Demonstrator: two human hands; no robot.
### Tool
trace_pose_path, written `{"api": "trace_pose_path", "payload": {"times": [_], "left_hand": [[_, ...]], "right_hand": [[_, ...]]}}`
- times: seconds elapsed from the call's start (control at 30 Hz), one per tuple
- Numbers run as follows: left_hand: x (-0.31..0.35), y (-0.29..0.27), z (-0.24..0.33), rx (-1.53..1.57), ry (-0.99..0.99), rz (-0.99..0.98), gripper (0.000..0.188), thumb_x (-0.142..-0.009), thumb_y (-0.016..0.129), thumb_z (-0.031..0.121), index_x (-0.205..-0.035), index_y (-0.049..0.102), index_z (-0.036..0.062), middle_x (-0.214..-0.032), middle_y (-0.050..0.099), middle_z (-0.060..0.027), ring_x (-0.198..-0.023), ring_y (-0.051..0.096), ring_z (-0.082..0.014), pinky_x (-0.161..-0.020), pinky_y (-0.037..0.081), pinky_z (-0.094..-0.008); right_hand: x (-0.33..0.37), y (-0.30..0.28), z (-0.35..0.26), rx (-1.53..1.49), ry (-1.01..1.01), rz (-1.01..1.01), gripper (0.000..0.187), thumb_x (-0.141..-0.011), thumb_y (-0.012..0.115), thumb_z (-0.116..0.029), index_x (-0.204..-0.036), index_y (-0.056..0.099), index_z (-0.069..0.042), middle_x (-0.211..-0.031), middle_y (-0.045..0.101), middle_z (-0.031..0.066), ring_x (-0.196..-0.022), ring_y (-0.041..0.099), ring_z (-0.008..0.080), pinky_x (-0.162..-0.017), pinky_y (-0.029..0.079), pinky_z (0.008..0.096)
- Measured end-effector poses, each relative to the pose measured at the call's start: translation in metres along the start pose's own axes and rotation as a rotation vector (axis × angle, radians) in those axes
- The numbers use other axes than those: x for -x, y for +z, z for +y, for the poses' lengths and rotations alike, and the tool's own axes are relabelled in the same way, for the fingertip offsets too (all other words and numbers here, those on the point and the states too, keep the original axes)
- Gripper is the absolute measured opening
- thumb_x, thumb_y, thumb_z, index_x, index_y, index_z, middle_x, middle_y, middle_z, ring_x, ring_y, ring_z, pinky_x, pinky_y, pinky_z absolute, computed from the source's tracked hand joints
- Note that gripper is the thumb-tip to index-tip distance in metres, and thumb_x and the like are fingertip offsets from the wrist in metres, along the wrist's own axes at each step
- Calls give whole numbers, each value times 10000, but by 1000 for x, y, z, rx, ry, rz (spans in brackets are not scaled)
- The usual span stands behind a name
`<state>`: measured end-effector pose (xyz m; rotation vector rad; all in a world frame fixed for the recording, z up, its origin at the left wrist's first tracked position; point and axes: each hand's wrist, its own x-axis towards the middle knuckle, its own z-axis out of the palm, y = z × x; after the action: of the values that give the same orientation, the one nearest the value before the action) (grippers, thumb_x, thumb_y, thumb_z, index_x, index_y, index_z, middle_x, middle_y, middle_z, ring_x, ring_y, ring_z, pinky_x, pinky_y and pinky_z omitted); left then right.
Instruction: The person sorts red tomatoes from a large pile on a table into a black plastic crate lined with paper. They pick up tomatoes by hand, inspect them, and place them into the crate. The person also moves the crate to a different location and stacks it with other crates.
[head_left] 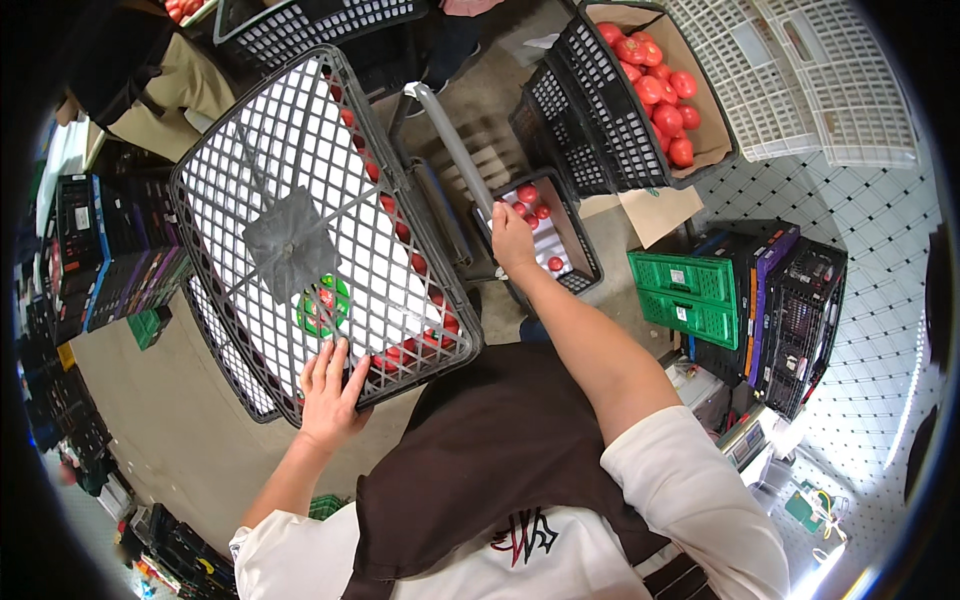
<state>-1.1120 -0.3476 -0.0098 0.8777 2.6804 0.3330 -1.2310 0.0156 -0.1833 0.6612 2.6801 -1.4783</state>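
A large black lattice crate with a mesh top is at the left in front of me. Through the mesh show a white sheet, a round green label and a row of red tomatoes along the right and near edges. My left hand lies on the crate's near edge, its fingers stretched out and apart over the mesh. The fingers of my right hand are wrapped round the near end of a grey metal handle bar, which runs away from me beside the crate.
Below the right hand stands a small black crate with a few tomatoes. Beyond it, a tall black crate holds many tomatoes. Folded green crates are at the right, white crates far right. Another person's trousers show far left.
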Motion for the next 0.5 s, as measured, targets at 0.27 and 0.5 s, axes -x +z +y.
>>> {"api": "trace_pose_path", "payload": {"times": [0.27, 0.5], "left_hand": [[-1, 0, 3, -34, 33, 74, 931, -518, 829, 139, -1379, 478, 103, -1502, 342, -249, -1394, 310, -432, -1103, 248, -558], [2, 6, 3, -56, 8, 67, 901, -574, 815, 181, -1405, 471, 126, -1514, 332, -238, -1404, 295, -426, -1126, 212, -545]], "right_hand": [[3, 1, -7, 2, 40, 9, 408, -1011, 416, -397, -995, 610, -39, -913, 646, 273, -902, 603, 486, -782, 473, 546], [5, 2, -14, -1, 55, 30, 405, -1007, 420, -412, -950, 613, -61, -890, 657, 256, -866, 613, 476, -763, 478, 553]]}}
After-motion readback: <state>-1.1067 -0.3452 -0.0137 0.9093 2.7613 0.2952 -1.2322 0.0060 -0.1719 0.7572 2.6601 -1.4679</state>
